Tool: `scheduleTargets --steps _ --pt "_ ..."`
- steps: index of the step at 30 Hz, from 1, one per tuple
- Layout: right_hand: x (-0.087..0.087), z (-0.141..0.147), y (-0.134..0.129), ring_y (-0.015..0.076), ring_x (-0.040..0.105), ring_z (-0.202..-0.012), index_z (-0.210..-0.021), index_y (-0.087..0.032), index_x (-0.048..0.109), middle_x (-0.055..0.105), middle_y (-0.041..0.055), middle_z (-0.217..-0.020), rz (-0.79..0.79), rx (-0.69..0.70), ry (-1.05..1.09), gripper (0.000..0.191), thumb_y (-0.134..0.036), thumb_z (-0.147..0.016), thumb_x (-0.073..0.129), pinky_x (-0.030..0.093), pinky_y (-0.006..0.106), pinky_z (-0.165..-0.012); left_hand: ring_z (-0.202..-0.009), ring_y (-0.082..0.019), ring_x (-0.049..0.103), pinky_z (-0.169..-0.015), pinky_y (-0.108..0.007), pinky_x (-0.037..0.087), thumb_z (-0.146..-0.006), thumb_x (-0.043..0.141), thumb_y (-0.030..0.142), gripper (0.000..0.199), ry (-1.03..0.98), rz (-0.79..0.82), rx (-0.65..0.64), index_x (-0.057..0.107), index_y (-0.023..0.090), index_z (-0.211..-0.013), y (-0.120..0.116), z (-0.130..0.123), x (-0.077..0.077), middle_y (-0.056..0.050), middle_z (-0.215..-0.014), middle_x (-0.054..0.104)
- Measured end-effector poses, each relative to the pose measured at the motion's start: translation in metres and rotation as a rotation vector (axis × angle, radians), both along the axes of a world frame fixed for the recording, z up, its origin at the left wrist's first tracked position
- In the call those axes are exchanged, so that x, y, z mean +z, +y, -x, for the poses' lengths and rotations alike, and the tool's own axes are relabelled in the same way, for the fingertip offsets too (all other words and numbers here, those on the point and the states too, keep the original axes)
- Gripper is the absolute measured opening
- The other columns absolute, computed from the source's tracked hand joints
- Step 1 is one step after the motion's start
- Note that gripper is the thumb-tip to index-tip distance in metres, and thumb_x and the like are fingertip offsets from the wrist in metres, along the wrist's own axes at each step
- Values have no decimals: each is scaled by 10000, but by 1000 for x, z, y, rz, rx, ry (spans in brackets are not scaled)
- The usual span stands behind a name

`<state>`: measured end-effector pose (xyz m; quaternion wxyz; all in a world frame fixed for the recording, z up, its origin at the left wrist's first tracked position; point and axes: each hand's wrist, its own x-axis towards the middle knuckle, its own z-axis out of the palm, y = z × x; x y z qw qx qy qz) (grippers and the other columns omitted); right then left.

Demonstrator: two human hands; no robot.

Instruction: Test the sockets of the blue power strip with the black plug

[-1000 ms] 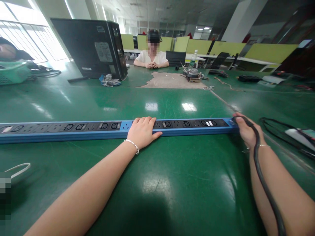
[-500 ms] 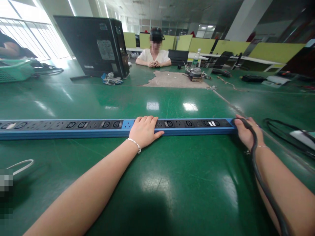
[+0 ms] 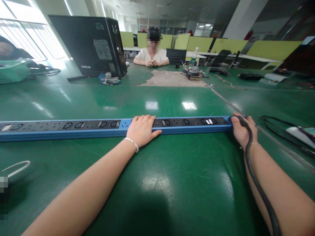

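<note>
A long blue power strip (image 3: 105, 132) with several black sockets lies across the green table, and its left end runs out of view. My left hand (image 3: 142, 128) is laid over the strip just right of a blue socket, fingers over the far edge and thumb at the near side, gripping it. At the strip's right end, my right hand (image 3: 243, 129) is closed around the end where a thick black cable (image 3: 254, 177) comes out. The cable passes over that hand and runs down along the forearm. The fingertips under the right end are partly hidden.
Beyond the strip stand a black computer case (image 3: 88, 46), gloves (image 3: 109, 79) and a green basket (image 3: 13, 70). A person (image 3: 151, 57) sits across the table. At right lie black cables (image 3: 275, 123); a bottle (image 3: 194, 56) stands farther back.
The whole view has shifted slightly, with things sitting a little farther left. Both hands keep their places on the power strip, whose right end appears slightly higher.
</note>
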<state>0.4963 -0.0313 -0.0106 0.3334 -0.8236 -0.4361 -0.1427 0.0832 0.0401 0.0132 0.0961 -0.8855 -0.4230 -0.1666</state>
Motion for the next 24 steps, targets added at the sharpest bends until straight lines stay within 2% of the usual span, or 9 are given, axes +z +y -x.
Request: scheduleTargets --steps 10,15,17,18,20,22,24 --pt "6 3 0 291 382 -1286 -1197 -302 595 557 69 -1285 53 -30 81 537 -573 -804 349 245 546 -1045 -1143 -275 491 -962 -406 321 -850 412 588 602 0 11 -6 437 166 -1278 1 1 0 -121 -1221 562" --pt "3 4 2 260 440 -1248 -1111 -282 641 635 67 -1171 31 -32 16 449 -492 -828 364 111 585 -1070 -1118 -273 505 -954 -399 330 -850 410 589 595 0 0 -9 450 166 -1266 1 1 0 -114 -1204 572" --pt "3 5 3 259 474 -1217 -1045 -258 668 662 74 -1116 -31 -14 21 406 -458 -820 396 109 587 -1069 -1112 -276 508 -949 -398 333 -851 407 591 597 6 -6 -8 455 161 -1262 1 0 1 -115 -1199 574" --pt "3 6 3 260 503 -1186 -1009 -247 680 676 74 -1080 -77 6 32 387 -456 -810 421 145 579 -1066 -1111 -277 508 -948 -400 333 -850 407 592 599 9 -7 -7 455 160 -1262 1 0 1 -116 -1198 574" --pt "6 8 2 256 583 -1067 -965 -213 694 697 80 -995 -242 39 92 411 -485 -815 425 302 531 -1019 -1110 -278 508 -947 -403 332 -849 406 594 603 14 -3 -4 452 163 -1268 1 0 1 -118 -1201 572" --pt "10 9 0 238 642 -906 -989 -162 689 700 98 -941 -480 34 217 524 -541 -845 356 467 447 -871 -1115 -277 506 -951 -405 329 -848 405 597 607 15 3 -1 447 168 -1275 1 -1 1 -119 -1211 568" --pt "13 10 -2 220 654 -823 -1014 -120 680 696 111 -925 -618 11 319 592 -558 -861 313 518 381 -764 -1121 -275 503 -956 -406 326 -848 403 597 606 14 6 0 445 172 -1277 1 0 1 -120 -1218 565"
